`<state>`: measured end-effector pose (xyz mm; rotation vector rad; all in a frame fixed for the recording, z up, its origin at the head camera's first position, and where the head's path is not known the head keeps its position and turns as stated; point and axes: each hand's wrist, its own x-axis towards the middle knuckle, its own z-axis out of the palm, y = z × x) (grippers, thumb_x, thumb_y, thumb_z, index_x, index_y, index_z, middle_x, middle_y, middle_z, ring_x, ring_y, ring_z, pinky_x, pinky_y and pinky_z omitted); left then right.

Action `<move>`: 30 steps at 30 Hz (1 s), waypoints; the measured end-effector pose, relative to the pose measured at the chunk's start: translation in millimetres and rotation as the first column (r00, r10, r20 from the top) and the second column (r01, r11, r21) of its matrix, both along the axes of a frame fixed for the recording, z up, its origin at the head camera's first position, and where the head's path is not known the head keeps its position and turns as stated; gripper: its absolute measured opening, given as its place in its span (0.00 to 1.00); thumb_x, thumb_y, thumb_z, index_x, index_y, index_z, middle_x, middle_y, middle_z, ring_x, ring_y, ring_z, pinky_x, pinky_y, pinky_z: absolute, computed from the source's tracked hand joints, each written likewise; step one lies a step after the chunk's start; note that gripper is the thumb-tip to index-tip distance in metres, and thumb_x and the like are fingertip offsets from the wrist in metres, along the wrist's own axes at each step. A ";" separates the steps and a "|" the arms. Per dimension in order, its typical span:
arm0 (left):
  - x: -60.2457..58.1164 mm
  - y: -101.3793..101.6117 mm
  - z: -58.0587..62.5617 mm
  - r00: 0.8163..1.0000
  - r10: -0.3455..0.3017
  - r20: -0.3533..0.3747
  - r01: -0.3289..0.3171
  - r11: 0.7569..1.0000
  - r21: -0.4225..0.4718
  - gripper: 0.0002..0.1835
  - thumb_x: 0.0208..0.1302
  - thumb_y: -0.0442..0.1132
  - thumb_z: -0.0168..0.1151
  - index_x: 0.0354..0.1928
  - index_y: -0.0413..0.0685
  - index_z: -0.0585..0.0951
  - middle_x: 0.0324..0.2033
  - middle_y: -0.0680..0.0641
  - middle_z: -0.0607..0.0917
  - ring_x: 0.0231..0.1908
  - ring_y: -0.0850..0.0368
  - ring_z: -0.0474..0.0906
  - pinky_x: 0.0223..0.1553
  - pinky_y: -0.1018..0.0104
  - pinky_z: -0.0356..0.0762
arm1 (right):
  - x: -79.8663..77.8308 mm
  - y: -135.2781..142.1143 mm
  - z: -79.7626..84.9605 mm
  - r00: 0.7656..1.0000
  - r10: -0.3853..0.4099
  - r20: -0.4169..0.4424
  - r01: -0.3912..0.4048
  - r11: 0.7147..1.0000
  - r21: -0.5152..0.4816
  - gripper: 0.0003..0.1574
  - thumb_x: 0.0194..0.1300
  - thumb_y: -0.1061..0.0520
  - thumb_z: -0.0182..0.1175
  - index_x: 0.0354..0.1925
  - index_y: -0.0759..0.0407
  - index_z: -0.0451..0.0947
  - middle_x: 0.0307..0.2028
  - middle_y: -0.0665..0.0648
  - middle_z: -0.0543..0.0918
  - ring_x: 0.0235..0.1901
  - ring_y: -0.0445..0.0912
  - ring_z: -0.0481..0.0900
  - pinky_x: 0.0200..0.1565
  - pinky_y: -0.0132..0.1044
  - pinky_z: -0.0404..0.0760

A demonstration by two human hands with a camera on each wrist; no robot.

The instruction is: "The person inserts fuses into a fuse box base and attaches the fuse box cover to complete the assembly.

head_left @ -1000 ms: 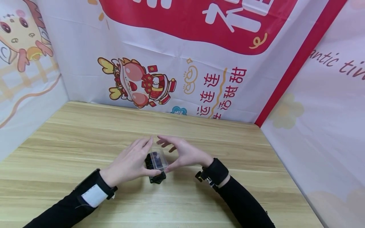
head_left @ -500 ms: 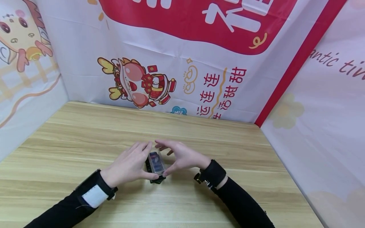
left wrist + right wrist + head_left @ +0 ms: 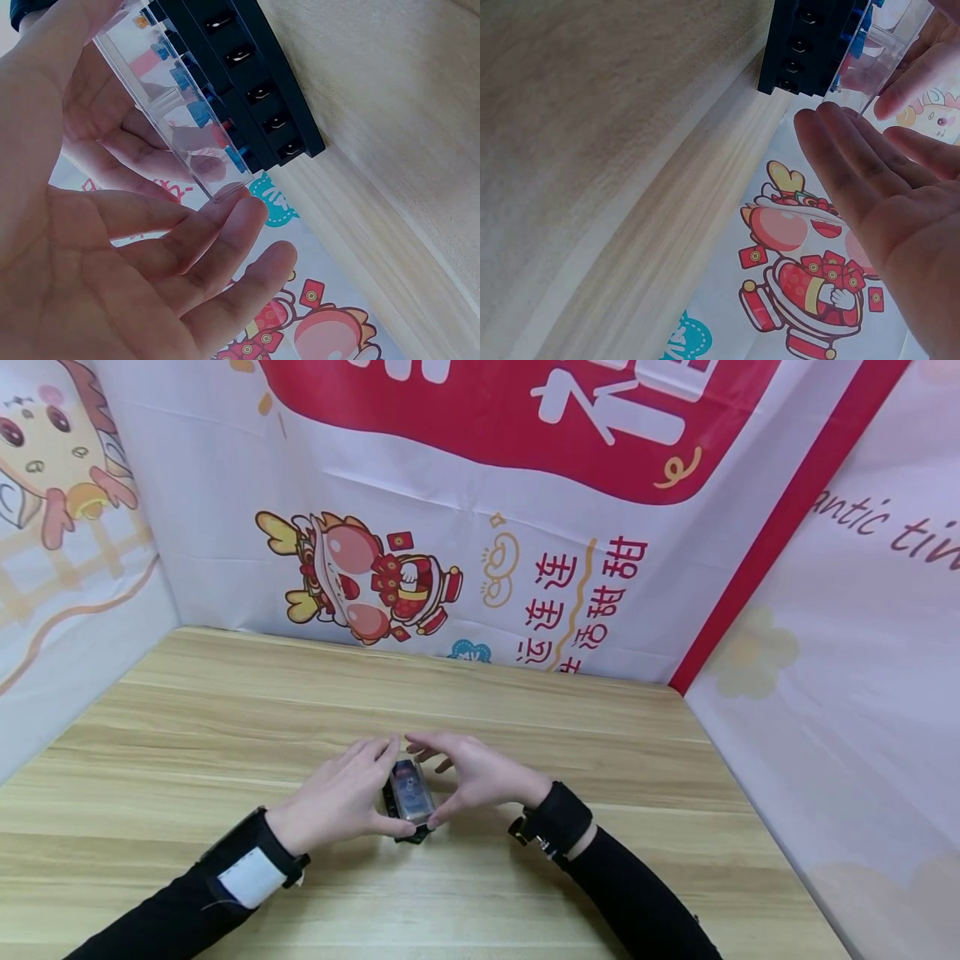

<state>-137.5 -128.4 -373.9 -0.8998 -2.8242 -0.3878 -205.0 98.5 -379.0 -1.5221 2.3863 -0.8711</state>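
A black block with a row of screw terminals point(image 3: 259, 93) lies on the table. A clear plastic cover point(image 3: 412, 789) sits over its top, with blue, red and orange parts showing through. My left hand point(image 3: 337, 797) holds the cover from the left, thumb at the near end and fingertips at the far end. From the right, my right hand point(image 3: 491, 772) grips it too, its thumb at the near right corner. In the right wrist view, the fingers point(image 3: 844, 146) of that hand reach the cover's far edge. Part of the block is hidden behind the left hand.
The wood-grain table point(image 3: 247, 718) runs back to a white printed cloth point(image 3: 465, 485) with red areas and a cartoon dragon. More printed cloth point(image 3: 840, 693) stands along the right side. Black straps carry the wrist cameras.
The clear cover has come down from a tilted position to lie squarely over the black block. My right hand has moved slightly left and nearer with it; my left hand has barely moved.
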 end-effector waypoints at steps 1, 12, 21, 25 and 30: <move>-0.1 -0.1 -0.3 1.000 0.000 0.003 0.000 1.000 -0.001 0.61 0.40 0.75 0.63 0.66 0.32 0.64 0.58 0.32 0.70 0.56 0.39 0.69 0.50 0.45 0.69 | 0.0 -0.2 -0.1 1.000 -0.001 0.002 0.001 1.000 0.001 0.68 0.41 0.44 0.77 0.72 0.59 0.51 0.62 0.57 0.68 0.57 0.46 0.71 0.51 0.32 0.71; -0.4 -0.5 -1.3 1.000 -0.011 -0.007 0.011 1.000 -0.003 0.60 0.40 0.73 0.66 0.65 0.31 0.65 0.56 0.32 0.72 0.55 0.39 0.70 0.48 0.46 0.70 | 0.8 -2.1 -0.8 1.000 0.000 0.009 0.000 1.000 0.005 0.67 0.41 0.46 0.77 0.72 0.60 0.52 0.64 0.57 0.66 0.56 0.47 0.72 0.53 0.34 0.69; -2.2 -0.6 -3.8 0.999 -0.022 -0.032 0.022 1.000 -0.005 0.59 0.40 0.73 0.66 0.64 0.32 0.66 0.55 0.33 0.73 0.53 0.41 0.71 0.47 0.48 0.72 | 1.4 -2.7 -0.1 1.000 -0.005 -0.002 0.005 1.000 0.023 0.66 0.41 0.45 0.77 0.71 0.62 0.54 0.63 0.59 0.68 0.55 0.47 0.73 0.53 0.34 0.70; -2.8 -0.7 -4.4 0.999 -0.023 -0.033 0.023 1.000 -0.010 0.59 0.40 0.73 0.66 0.64 0.31 0.67 0.55 0.33 0.73 0.53 0.41 0.71 0.47 0.48 0.71 | 1.5 -3.3 0.3 1.000 -0.003 -0.010 0.003 1.000 0.029 0.65 0.42 0.44 0.77 0.70 0.64 0.55 0.62 0.58 0.69 0.55 0.47 0.73 0.52 0.33 0.70; -1.8 -0.9 -3.3 1.000 -0.021 -0.022 0.020 1.000 -0.012 0.58 0.40 0.73 0.66 0.63 0.32 0.67 0.55 0.33 0.73 0.54 0.40 0.71 0.47 0.47 0.71 | 0.6 -3.6 0.3 1.000 0.009 -0.023 -0.008 0.999 0.033 0.65 0.42 0.44 0.77 0.70 0.66 0.55 0.61 0.58 0.70 0.56 0.46 0.72 0.51 0.32 0.70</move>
